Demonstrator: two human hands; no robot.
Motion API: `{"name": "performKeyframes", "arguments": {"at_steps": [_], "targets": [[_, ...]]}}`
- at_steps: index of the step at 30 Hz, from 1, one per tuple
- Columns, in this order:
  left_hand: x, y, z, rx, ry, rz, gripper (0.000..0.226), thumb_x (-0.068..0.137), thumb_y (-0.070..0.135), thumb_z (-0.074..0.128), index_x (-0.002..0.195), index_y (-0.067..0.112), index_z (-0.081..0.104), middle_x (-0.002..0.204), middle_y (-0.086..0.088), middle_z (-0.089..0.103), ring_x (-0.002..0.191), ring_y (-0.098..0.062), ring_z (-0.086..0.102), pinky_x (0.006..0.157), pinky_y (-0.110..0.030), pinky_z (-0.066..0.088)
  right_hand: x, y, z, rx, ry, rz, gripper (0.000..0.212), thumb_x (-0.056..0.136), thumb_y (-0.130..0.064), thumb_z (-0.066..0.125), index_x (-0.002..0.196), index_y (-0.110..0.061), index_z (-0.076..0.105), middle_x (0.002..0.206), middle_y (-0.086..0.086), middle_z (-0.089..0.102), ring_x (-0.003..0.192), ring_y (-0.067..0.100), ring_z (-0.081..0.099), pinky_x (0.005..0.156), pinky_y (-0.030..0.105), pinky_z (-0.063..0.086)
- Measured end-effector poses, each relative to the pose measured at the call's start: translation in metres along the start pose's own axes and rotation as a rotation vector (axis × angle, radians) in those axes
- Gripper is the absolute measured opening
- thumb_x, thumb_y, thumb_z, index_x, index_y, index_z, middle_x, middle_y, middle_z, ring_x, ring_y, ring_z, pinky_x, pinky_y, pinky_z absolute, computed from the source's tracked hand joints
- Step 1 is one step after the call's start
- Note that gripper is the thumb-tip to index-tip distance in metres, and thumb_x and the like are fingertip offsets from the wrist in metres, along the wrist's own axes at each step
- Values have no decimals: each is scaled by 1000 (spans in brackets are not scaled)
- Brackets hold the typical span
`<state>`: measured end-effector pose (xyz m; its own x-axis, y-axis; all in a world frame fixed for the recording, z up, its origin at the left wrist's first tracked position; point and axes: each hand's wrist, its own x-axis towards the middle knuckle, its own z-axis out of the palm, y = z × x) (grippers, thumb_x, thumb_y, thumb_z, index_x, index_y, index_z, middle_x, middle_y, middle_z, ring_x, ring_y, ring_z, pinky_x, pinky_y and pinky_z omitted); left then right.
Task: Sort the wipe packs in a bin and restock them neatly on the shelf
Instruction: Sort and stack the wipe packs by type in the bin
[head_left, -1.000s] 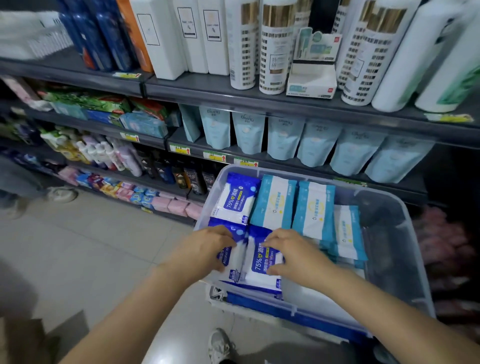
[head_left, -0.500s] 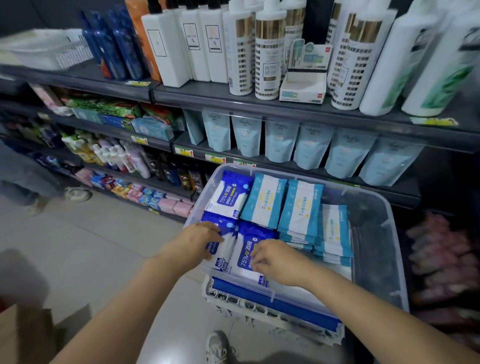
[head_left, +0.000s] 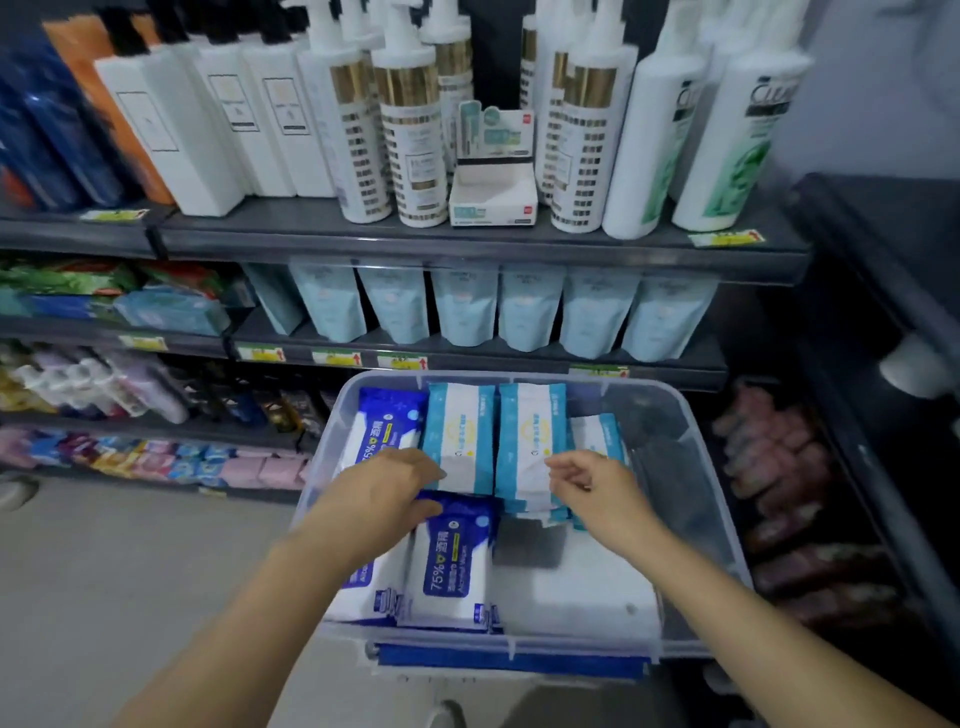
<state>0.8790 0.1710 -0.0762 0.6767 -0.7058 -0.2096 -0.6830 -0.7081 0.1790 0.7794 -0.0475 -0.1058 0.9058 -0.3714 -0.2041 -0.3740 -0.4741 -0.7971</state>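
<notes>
**A:** Where are the wipe packs sitting?

**B:** They are all lying in the bin (head_left: 675, 431), and none are on the shelf (head_left: 467, 358) behind it yet. The blue packs (head_left: 452, 561) are lying along the bin's left side and near edge. The teal packs (head_left: 460, 431) are sitting at its far middle, with more piled unevenly toward its right.

**A:** And the hands?

**B:** The left hand (head_left: 384, 488) is lying across the top edges of the near blue packs with its fingers bent over them. I cannot tell whether it is gripping or only pressing. The right hand (head_left: 592, 483) is hanging loose at the near end of a teal pack and holding nothing.

**A:** What is worrying you?

**B:** The packs look like soft, slick film. If the right hand drags out one teal pack, I think the uneven pile beside it could slide into the bin's bare right side and undo the sorting. The two colours are also touching at the bin's middle, so a careless sweep by the left hand could mix them.

**A:** And the shelf?

**B:** Pouches (head_left: 530, 306) are filling the row just behind the bin. Shoving packs in there could topple them.
</notes>
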Motion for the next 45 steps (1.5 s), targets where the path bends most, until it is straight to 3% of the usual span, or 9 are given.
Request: {"name": "performKeyframes", "arguments": {"at_steps": [6, 10, 15, 21, 27, 31, 34, 40, 45], "targets": [[53, 6, -6, -41, -10, 185, 53, 96, 40, 49, 145, 25, 37, 151, 8, 33, 137, -12, 30, 111, -26, 30, 22, 16, -21, -11, 196, 286, 41, 90, -15, 59, 130, -9, 51, 132, 9, 55, 116, 23, 54, 95, 30, 43], [80, 12, -3, 10, -4, 266, 57, 96, 43, 48, 147, 25, 31, 153, 6, 28, 140, -14, 23, 114, -32, 26, 31, 20, -22, -17, 199, 346, 34, 92, -18, 56, 125, -10, 54, 122, 5, 61, 98, 15, 55, 74, 22, 38], [97, 12, 8, 53, -6, 325, 61, 94, 48, 48, 148, 28, 29, 155, 6, 23, 143, -16, 15, 115, -36, 17, 33, 20, -14, -16, 168, 451, 49, 95, -28, 53, 141, -17, 40, 141, 3, 47, 122, 21, 50, 96, 32, 42], [106, 20, 20, 64, 15, 417, 63, 93, 53, 44, 149, 32, 23, 157, 7, 15, 145, -17, 7, 116, -36, 6, 36, 26, -14, -23, 199, 502, 44, 93, -25, 56, 135, -18, 46, 130, 5, 56, 112, 23, 57, 90, 35, 49], [113, 24, 24, 26, 24, 356, 63, 91, 54, 49, 147, 37, 27, 156, 12, 16, 144, -14, 9, 116, -37, 7, 50, 37, -16, 58, 155, 605, 43, 94, -29, 53, 134, -19, 44, 126, 5, 56, 107, 25, 57, 72, 33, 50], [114, 24, 25, 12, 25, 347, 62, 89, 53, 53, 145, 37, 32, 155, 12, 20, 144, -14, 14, 116, -35, 8, 63, 48, -8, 250, 131, 663, 36, 94, -27, 53, 128, -16, 50, 117, -2, 58, 95, 17, 54, 81, 34, 45], [113, 24, 28, 9, 45, 346, 61, 78, 48, 70, 134, 32, 52, 145, 5, 43, 136, -23, 37, 111, -43, 25, 69, 56, -4, 336, 138, 705, 37, 90, -28, 58, 125, -17, 54, 117, -1, 60, 99, 19, 56, 87, 38, 47], [115, 26, 33, 43, 54, 324, 63, 66, 46, 80, 124, 29, 61, 134, 2, 55, 126, -25, 50, 101, -48, 38, 76, 66, -3, 349, 132, 719, 39, 80, -34, 71, 113, -15, 60, 104, 5, 66, 91, 25, 64, 84, 43, 54], [115, 26, 32, 42, 49, 321, 62, 74, 47, 74, 131, 32, 56, 142, 4, 48, 134, -23, 41, 108, -45, 28, 73, 64, -8, 421, 125, 678, 29, 83, -24, 70, 107, -16, 58, 101, 3, 64, 90, 23, 62, 77, 35, 52]]}}
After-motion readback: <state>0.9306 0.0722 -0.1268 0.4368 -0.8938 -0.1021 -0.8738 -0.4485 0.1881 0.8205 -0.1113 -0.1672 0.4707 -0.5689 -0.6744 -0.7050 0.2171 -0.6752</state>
